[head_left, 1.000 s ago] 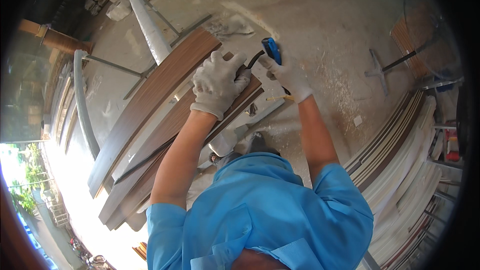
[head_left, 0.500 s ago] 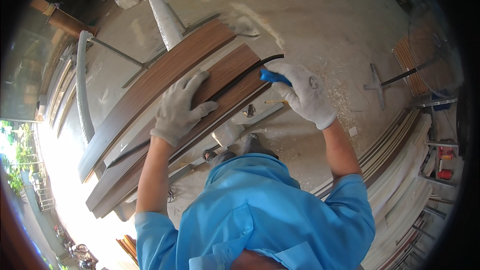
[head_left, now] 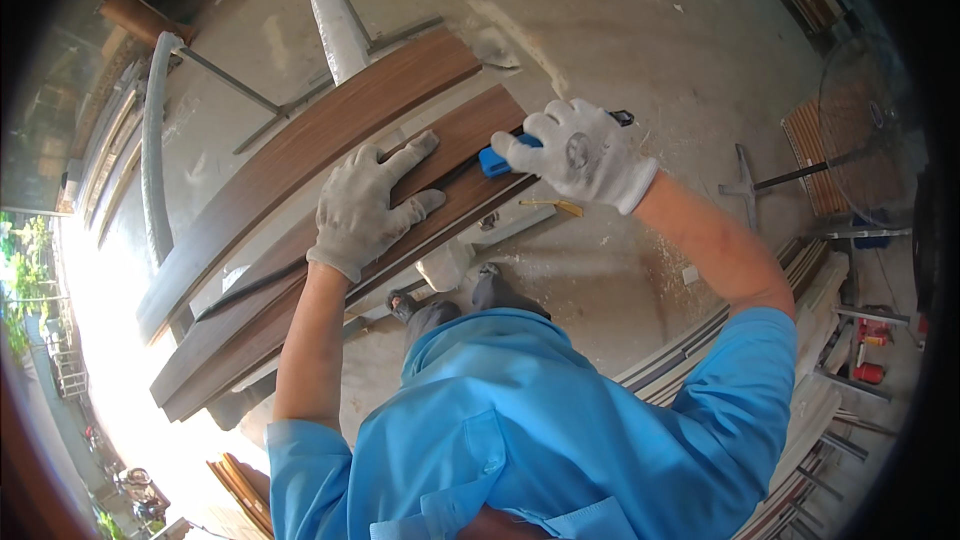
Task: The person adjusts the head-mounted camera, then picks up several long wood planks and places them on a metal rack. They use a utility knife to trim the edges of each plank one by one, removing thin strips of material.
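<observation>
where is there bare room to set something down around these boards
The farther brown board shows a bare top along its visible length. Dusty concrete floor lies open beyond the boards' upper-right ends, left of the grey metal stand. It's crowded at the nearer brown surface, where the left hand, black strip, blue tool and right hand are.

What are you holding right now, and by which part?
Right hand: a blue-and-black hand tool, apparently gripped around its middle, blue end exposed. Left hand lies spread on a wood-grain board, grasping nothing.
</observation>
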`<state>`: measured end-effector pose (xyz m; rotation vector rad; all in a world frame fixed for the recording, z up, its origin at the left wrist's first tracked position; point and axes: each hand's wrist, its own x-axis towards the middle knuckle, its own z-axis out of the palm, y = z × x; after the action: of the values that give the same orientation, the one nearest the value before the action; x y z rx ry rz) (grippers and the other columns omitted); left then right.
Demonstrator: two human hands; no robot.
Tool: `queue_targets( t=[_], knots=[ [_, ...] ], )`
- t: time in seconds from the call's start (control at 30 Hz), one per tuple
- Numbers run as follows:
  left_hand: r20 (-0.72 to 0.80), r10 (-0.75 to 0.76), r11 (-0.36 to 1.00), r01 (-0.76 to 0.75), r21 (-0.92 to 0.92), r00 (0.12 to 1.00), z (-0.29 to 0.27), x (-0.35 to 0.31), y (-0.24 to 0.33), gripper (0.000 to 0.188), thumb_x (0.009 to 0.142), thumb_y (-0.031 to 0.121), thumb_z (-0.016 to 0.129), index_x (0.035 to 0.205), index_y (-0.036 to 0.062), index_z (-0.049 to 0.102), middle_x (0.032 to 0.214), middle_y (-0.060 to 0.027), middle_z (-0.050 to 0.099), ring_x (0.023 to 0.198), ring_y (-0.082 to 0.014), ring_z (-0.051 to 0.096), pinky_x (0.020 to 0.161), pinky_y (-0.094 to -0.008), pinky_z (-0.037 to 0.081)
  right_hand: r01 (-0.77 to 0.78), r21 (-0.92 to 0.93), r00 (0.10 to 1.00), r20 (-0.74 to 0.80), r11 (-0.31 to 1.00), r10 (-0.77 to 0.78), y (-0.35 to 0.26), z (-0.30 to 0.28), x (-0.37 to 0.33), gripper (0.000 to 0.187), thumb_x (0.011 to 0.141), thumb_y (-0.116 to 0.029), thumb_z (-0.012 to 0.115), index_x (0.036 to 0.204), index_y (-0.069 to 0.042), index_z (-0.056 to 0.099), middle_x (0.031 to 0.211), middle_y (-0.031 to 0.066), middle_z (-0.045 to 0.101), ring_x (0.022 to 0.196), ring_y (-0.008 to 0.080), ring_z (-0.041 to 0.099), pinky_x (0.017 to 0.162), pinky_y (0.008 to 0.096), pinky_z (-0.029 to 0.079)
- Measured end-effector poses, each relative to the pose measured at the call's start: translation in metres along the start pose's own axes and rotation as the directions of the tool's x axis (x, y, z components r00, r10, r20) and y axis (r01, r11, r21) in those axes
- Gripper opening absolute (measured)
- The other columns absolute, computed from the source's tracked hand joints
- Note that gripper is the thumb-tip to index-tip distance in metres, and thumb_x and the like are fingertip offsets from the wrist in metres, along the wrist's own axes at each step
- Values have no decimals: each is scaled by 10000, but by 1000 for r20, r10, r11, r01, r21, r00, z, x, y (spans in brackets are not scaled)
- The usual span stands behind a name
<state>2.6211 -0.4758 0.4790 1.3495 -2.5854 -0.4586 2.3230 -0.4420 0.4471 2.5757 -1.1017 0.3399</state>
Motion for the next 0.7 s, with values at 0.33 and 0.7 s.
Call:
queue_targets(
  t=[0.33,0.7],
  knots=[
    [-36,34,999,-33,33,999,6,-3,0,632,848,527,672,1386,210,573,1149,-155,617,1074,-341,583,942,-454,454,-833,94,552,184,545,813,89,-84,-72,297,968,-232,550,1249,-144,587,1099,122,690,994,313,670,846,403,533],
    [-14,15,999,-15,28,1000,8,-3,-5,642,854,543,665,1394,211,566,1174,-153,616,1102,-341,574,966,-450,444,-178,104,961,232,978,150,-17,-49,13,306,859,-157,637,1150,-253,648,848,48,662,833,234,674,723,363,551]
  ],
)
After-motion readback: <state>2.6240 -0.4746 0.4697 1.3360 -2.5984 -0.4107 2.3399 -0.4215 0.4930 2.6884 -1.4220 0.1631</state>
